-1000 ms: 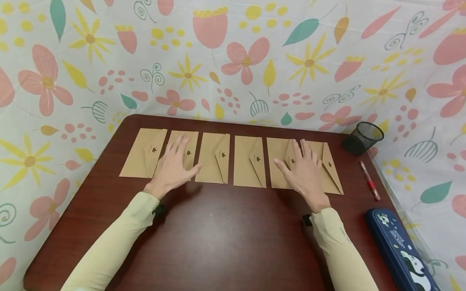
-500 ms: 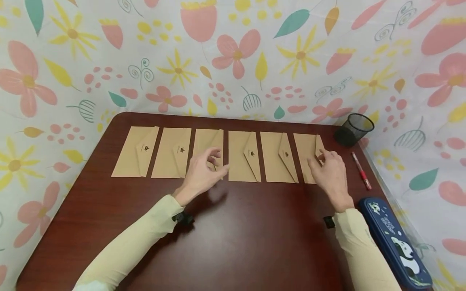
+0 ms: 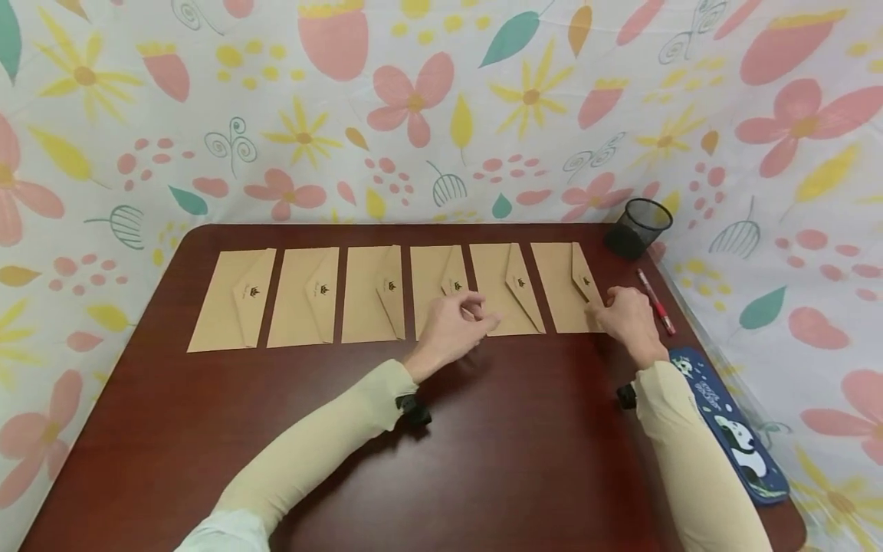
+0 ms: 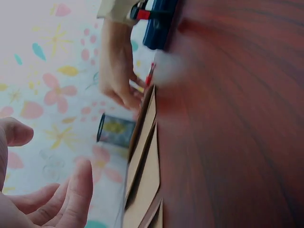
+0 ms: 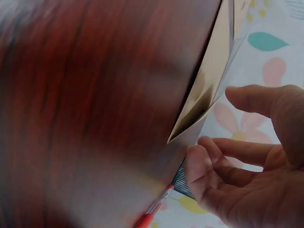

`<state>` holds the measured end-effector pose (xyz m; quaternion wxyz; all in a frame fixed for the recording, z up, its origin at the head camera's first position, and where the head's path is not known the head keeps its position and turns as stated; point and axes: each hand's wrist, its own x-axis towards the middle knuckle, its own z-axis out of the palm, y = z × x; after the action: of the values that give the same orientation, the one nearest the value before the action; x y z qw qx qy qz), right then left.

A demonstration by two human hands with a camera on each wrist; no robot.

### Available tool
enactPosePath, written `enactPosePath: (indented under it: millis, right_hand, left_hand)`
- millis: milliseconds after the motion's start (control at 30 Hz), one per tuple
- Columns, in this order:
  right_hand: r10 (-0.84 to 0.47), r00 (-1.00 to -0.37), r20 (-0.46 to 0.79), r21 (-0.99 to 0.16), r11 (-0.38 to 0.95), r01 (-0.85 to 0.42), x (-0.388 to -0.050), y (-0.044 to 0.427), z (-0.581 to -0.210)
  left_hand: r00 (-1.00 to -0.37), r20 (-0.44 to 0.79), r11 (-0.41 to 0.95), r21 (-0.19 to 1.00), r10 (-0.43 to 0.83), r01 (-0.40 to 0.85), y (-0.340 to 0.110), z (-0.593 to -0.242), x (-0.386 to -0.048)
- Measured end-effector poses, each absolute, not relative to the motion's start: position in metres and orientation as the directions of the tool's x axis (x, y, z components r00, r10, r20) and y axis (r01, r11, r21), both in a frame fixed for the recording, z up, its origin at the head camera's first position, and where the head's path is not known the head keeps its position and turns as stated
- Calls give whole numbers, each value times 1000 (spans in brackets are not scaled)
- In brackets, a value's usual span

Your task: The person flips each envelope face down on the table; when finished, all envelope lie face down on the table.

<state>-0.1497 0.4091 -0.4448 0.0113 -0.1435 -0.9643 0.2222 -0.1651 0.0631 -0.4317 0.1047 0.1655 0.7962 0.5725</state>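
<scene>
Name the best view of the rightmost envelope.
Head: it looks down on the envelope, showing its face and flap, though the right hand overlaps its lower right edge. Right wrist: close but steeply slanted, with a dark gap at the near end. Left wrist: only a thin strip by that same hand.

Tan envelopes (image 3: 293, 295), black crown prints (image 3: 323, 289), on reddish-brown surface (image 3: 524, 429). Behind surface: white backdrop (image 3: 414, 115), pink, yellow, teal florals.
</scene>
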Motion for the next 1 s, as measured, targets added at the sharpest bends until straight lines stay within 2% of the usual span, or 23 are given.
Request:
enactPosePath:
  millis: [200, 400, 600, 867, 1000]
  right_hand:
    - [275, -952, -135, -432, 848, 306, -154, 413, -448]
    - [293, -938, -186, -404, 848, 345, -152, 416, -448]
    - [287, -936, -206, -445, 824, 351, -153, 416, -448]
    - [318, -934, -166, -446, 820, 358, -153, 419, -447]
    - [332, -941, -66, -463, 825, 323, -149, 421, -449]
  left_hand:
    - [-903, -22, 275, 955, 430, 107, 107, -437, -167]
    - [-879, -163, 271, 962, 447, -41, 147, -439, -164]
    - [-873, -225, 259, 958, 432, -119, 175, -440, -165]
    - [-879, -275, 285, 944, 390, -169, 194, -441, -170]
    - [-889, -277, 337, 929, 364, -152, 197, -442, -173]
